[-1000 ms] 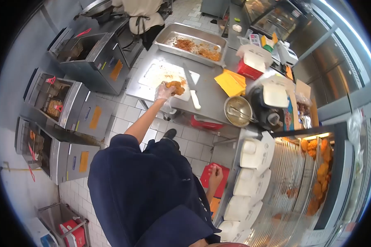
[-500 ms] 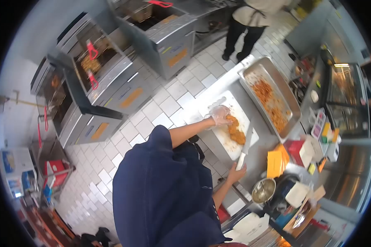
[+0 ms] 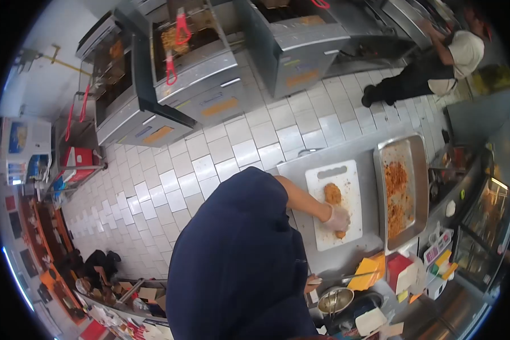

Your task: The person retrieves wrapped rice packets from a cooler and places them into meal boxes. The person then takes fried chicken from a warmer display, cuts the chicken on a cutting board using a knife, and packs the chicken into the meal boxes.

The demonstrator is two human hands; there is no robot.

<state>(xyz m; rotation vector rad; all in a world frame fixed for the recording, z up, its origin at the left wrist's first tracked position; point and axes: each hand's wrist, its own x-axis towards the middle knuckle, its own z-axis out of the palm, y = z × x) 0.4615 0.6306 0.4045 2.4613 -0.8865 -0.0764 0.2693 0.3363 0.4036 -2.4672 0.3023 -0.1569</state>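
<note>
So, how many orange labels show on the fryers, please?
3: one label on the left fryer, one label on the middle fryer, one label on the right fryer.

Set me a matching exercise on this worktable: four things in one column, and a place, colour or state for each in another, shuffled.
1. left hand
2. right hand
3. metal tray
4. cutting board

A. holding the knife
B. white, under the fried food
C. gloved, on the fried food
D. scattered with orange-brown crumbs

Pairs: 1-C; 2-A; 3-D; 4-B
</note>
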